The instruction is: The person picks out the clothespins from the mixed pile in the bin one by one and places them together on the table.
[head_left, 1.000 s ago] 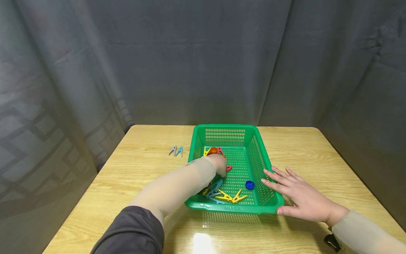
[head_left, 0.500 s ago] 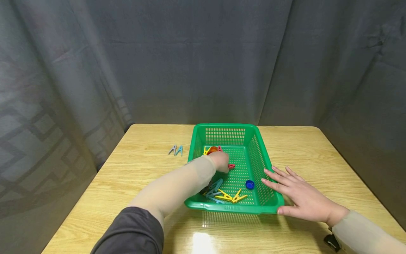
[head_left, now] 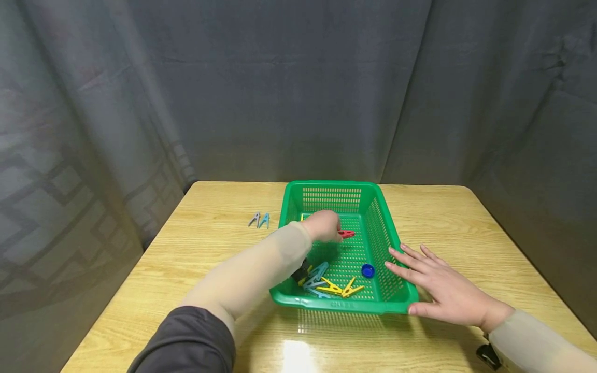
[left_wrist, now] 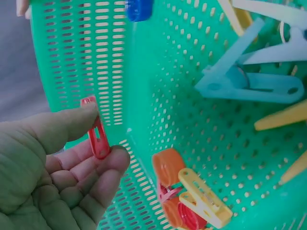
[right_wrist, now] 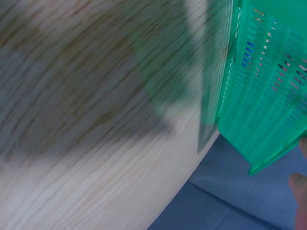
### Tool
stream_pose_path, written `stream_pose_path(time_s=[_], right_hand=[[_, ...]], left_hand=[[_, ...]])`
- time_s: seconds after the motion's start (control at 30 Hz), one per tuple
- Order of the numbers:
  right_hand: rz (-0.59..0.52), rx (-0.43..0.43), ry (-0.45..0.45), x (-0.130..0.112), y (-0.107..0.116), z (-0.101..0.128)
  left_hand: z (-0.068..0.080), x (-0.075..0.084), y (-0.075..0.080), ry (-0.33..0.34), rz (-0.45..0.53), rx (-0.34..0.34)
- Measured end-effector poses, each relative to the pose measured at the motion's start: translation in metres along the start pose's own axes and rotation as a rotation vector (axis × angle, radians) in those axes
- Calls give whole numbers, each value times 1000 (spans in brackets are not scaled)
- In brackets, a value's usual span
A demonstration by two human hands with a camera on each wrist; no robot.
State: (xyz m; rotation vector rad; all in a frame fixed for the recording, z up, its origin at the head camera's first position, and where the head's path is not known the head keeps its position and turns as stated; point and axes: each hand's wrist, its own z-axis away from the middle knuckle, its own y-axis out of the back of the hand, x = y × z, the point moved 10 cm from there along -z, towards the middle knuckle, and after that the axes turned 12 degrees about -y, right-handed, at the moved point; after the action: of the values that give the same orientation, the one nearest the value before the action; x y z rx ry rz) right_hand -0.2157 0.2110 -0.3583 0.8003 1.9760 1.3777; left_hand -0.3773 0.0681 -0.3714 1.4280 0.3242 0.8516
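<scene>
Grey curtains back a wooden desk [head_left: 205, 248]. Above the green basket [head_left: 394, 248], the left hand [head_left: 324, 226] pinches a red clothespin [left_wrist: 98, 136] between thumb and fingertip. That light hold on a thin clip could slip and drop it among the pegs [head_left: 326, 282] below. The right hand [head_left: 443, 290] lies flat, fingers spread, against the basket's right wall.

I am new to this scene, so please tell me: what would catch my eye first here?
The green basket in the middle of the wooden table, with coloured clothespins lying inside. The left hand pinches a red clothespin above the basket floor, and the right hand rests flat by the basket's right wall.
</scene>
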Motion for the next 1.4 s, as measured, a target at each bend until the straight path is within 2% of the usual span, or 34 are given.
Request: stream_pose_path(time_s=[0.23, 0.57, 0.7, 0.83, 1.1, 1.4], right_hand=[[1, 13, 6, 1, 1, 0], [1, 9, 6, 2, 1, -1], [-1, 9, 5, 2, 1, -1], [-3, 13, 5, 1, 2, -1], [-7, 16, 7, 1, 2, -1], [-8, 16, 9, 2, 2, 1]], left_hand=[[7, -8, 15, 34, 92, 66], [18, -18, 32, 4, 208, 137], [22, -24, 39, 4, 301, 177], [29, -31, 51, 13, 395, 253], [46, -44, 72, -17, 425, 376], [65, -72, 79, 55, 478, 432]])
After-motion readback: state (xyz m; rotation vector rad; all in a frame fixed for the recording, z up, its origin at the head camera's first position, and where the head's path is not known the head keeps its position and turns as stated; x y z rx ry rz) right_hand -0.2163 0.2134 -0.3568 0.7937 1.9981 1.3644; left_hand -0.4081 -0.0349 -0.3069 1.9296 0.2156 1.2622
